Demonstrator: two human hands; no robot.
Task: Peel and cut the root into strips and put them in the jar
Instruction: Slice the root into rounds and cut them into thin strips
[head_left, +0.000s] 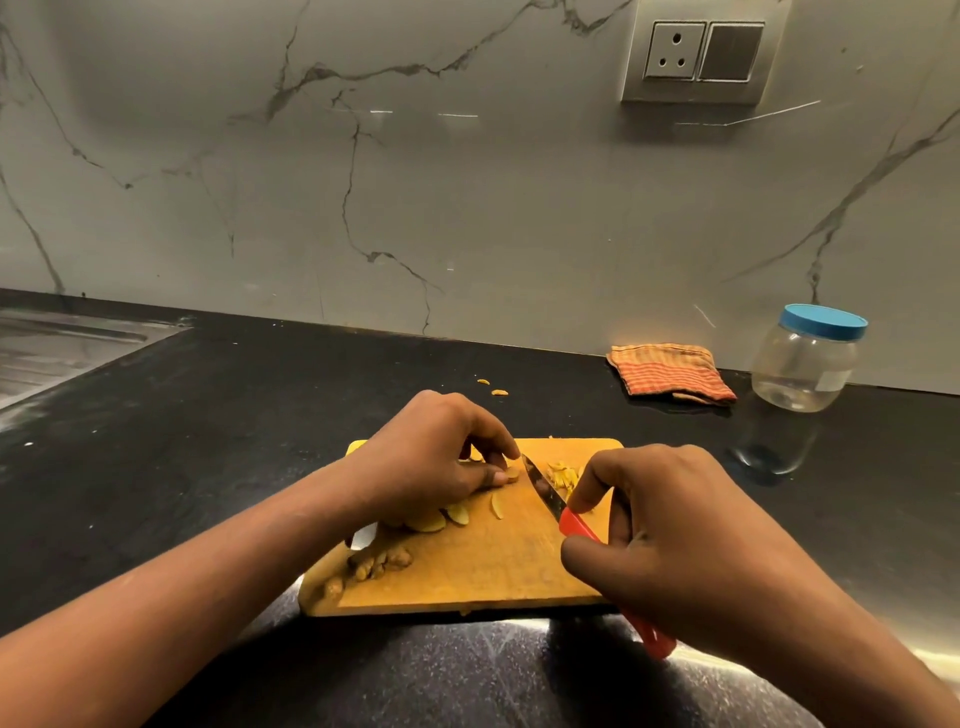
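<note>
Forearms enter from the near edge, and we see both hands working over a wooden cutting board (483, 577) on a dark speckled counter (208, 426). Our right hand (691, 551) is closed around the red handle of a knife (563, 512), with the index finger extended forward toward the blade; the handle's end shows below the wrist, and the blade runs up and to the left from this hand, its tip reaching the fingertips of the other hand. Our left hand (441, 457) is curled, its thumb and fingertips pinching a small piece of root (511, 473) down against the board, just left of the blade. Below and to the right of the left hand lie several pale yellow slices (441, 517), flat on the board. Nearer still, under the left wrist, we note knobbly brown peelings (374, 564) at the board's left corner. Just right of the blade, beyond the right hand's index finger, sits a small heap of cut strips (563, 475). Beyond the left hand, two stray yellow bits (493, 388) rest on the counter. Farther off and up to the right of the right hand, a folded orange checked cloth (670, 373) lies by the marble wall (415, 182), and beside it the clear jar (802, 358) stands upright, its blue lid on; it looks empty. A socket plate (701, 52) is mounted on the wall above. A steel sink drainer (57, 348) occupies the far left.
</note>
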